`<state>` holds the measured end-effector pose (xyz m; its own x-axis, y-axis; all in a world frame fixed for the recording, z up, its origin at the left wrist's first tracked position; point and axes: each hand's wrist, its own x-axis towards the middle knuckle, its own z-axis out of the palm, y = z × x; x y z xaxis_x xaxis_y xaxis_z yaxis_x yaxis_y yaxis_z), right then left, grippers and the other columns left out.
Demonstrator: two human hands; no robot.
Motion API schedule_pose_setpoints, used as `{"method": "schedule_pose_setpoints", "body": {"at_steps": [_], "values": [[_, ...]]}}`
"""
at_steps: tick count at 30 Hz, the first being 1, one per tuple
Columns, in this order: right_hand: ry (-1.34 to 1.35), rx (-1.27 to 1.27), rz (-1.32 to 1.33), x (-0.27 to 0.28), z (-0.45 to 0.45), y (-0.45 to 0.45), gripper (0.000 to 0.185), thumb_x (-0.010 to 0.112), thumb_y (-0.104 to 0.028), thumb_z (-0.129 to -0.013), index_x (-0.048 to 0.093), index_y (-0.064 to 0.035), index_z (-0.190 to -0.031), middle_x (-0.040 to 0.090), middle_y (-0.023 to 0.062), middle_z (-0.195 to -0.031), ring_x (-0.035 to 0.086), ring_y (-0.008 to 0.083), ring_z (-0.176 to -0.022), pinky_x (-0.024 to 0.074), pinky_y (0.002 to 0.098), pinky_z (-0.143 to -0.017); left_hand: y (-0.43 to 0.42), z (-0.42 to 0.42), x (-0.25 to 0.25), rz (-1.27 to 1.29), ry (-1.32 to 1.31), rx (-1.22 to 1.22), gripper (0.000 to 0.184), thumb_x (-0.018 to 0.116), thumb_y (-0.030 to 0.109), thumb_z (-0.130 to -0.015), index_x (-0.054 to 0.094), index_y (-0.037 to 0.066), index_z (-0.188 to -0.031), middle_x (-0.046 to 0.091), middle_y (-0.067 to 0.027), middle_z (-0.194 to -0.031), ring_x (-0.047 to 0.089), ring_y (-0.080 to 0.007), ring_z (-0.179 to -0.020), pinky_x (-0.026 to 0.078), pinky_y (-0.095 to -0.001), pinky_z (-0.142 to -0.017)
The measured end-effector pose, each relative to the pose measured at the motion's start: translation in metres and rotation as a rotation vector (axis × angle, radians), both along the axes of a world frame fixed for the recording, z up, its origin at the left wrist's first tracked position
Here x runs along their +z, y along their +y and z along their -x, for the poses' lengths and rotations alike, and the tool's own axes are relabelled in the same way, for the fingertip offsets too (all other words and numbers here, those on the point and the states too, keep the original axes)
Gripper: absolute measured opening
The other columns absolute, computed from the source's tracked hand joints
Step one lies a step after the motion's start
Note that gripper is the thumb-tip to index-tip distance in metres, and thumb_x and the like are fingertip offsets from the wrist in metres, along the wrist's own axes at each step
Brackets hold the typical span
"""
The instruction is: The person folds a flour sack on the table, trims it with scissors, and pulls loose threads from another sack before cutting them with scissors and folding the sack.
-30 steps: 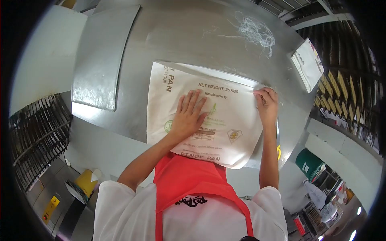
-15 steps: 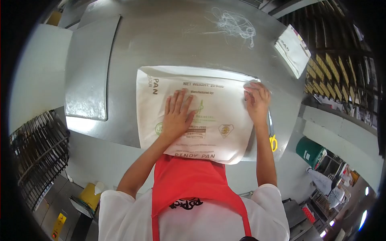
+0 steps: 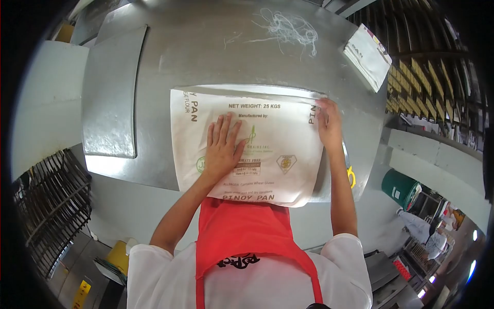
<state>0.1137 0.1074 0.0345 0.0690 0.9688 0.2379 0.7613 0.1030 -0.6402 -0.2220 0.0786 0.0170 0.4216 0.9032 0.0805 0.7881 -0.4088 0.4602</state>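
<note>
A white printed flour sack [image 3: 278, 139] lies flat on the metal table [image 3: 206, 56], its near edge against the red apron. My left hand [image 3: 224, 147] rests palm down on the sack's left-middle part, fingers spread. At the sack's upper right corner, my right hand [image 3: 330, 121] has its fingers bent and pinched on the sack's edge, beside the letters "PIN". Scissors with yellow handles [image 3: 351, 176] lie just right of my right forearm, partly hidden by it.
Loose white thread [image 3: 290, 31] lies in a tangle at the far side. Folded sacks [image 3: 368, 56] sit at the far right corner. A metal sheet [image 3: 114, 92] is on the left. Dark racks stand on both sides; a green bin [image 3: 400, 189] and a person [image 3: 435, 242] are at the lower right.
The view has shifted, so the table items appear further left. My right hand's fingers have closed in on the sack's corner, where printed letters now show. My left hand stays flat.
</note>
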Motion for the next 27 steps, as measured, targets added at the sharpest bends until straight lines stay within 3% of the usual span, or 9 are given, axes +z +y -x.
{"method": "schedule_pose_setpoints", "body": {"at_steps": [3, 5, 6, 8, 11, 14, 15, 17, 27], "values": [[0.014, -0.053, 0.007, 0.003, -0.009, 0.017, 0.024, 0.062, -0.001, -0.09, 0.064, -0.0044, -0.114, 0.061, 0.0156, -0.116, 0.062, 0.0294, -0.105, 0.0507, 0.0353, -0.086, 0.001, -0.001, 0.001, 0.003, -0.004, 0.001, 0.058, 0.06, 0.027, -0.093, 0.043, 0.007, -0.145, 0.03, -0.0179, -0.157, 0.025, -0.0361, -0.146, 0.018, -0.0537, -0.118], [0.034, -0.149, 0.155, 0.001, -0.016, 0.031, 0.026, 0.07, -0.009, -0.086, 0.065, -0.0065, -0.112, 0.063, 0.0118, -0.102, 0.065, 0.0254, -0.085, 0.0521, 0.0344, -0.073, 0.001, -0.002, 0.001, -0.001, -0.003, 0.001, 0.058, 0.06, 0.027, -0.093, 0.043, 0.007, -0.145, 0.03, -0.018, -0.157, 0.025, -0.0363, -0.146, 0.018, -0.0537, -0.118], [0.031, -0.15, 0.156, 0.002, -0.018, 0.037, 0.026, 0.07, -0.009, -0.086, 0.065, -0.0065, -0.112, 0.063, 0.0118, -0.102, 0.065, 0.0254, -0.085, 0.0521, 0.0344, -0.073, 0.001, -0.002, 0.001, -0.007, -0.007, 0.004, 0.057, 0.06, 0.026, -0.093, 0.044, 0.007, -0.145, 0.03, -0.018, -0.157, 0.026, -0.0365, -0.146, 0.018, -0.0538, -0.118], [-0.057, -0.082, 0.228, 0.007, -0.02, 0.05, 0.029, 0.077, -0.016, -0.081, 0.068, -0.0067, -0.106, 0.065, 0.0093, -0.087, 0.064, 0.0209, -0.072, 0.0513, 0.0333, -0.069, 0.001, -0.001, 0.001, -0.013, -0.012, 0.008, 0.057, 0.061, 0.026, -0.093, 0.044, 0.007, -0.144, 0.03, -0.018, -0.157, 0.026, -0.0367, -0.146, 0.018, -0.0539, -0.118], [-0.018, -0.033, 0.433, 0.01, -0.025, 0.065, 0.024, 0.079, -0.019, -0.078, 0.071, -0.0069, -0.098, 0.064, 0.008, -0.077, 0.062, 0.0195, -0.069, 0.0497, 0.0315, -0.067, -0.001, 0.001, -0.001, -0.019, -0.023, 0.0, 0.057, 0.061, 0.026, -0.093, 0.044, 0.007, -0.144, 0.03, -0.018, -0.157, 0.027, -0.037, -0.145, 0.018, -0.0538, -0.118], [-0.035, 0.058, 0.479, 0.011, -0.031, 0.075, 0.019, 0.079, -0.019, -0.079, 0.072, -0.0054, -0.091, 0.065, 0.0061, -0.071, 0.06, 0.0159, -0.067, 0.0484, 0.0294, -0.067, -0.001, 0.002, -0.001, -0.029, -0.038, -0.002, 0.057, 0.06, 0.027, -0.093, 0.044, 0.007, -0.144, 0.03, -0.0179, -0.157, 0.027, -0.0371, -0.145, 0.019, -0.0537, -0.118], [-0.039, 0.061, 0.477, 0.006, -0.036, 0.079, 0.019, 0.079, -0.019, -0.079, 0.072, -0.0054, -0.091, 0.065, 0.0061, -0.071, 0.06, 0.0159, -0.067, 0.0484, 0.0294, -0.067, -0.001, 0.001, -0.001, -0.027, -0.036, -0.001, 0.057, 0.06, 0.027, -0.094, 0.044, 0.007, -0.144, 0.03, -0.0179, -0.157, 0.027, -0.0371, -0.145, 0.019, -0.0537, -0.118], [0.197, 0.119, 0.53, -0.007, -0.048, 0.083, 0.021, 0.079, -0.022, -0.08, 0.073, -0.0038, -0.089, 0.068, 0.004, -0.076, 0.061, 0.0128, -0.07, 0.0484, 0.0288, -0.068, -0.001, 0.001, 0.0, -0.026, -0.037, 0.005, 0.057, 0.06, 0.027, -0.094, 0.043, 0.007, -0.144, 0.03, -0.0179, -0.157, 0.027, -0.0371, -0.146, 0.019, -0.0537, -0.118], [0.244, 0.034, 0.688, 0.003, -0.051, 0.094, 0.023, 0.075, -0.025, -0.083, 0.075, -0.0039, -0.091, 0.07, 0.0018, -0.079, 0.061, 0.0109, -0.074, 0.0477, 0.0261, -0.071, -0.002, 0.001, -0.001, -0.038, -0.035, 0.003, 0.057, 0.06, 0.027, -0.093, 0.044, 0.008, -0.144, 0.031, -0.0186, -0.156, 0.028, -0.0376, -0.145, 0.019, -0.0537, -0.118]]}}
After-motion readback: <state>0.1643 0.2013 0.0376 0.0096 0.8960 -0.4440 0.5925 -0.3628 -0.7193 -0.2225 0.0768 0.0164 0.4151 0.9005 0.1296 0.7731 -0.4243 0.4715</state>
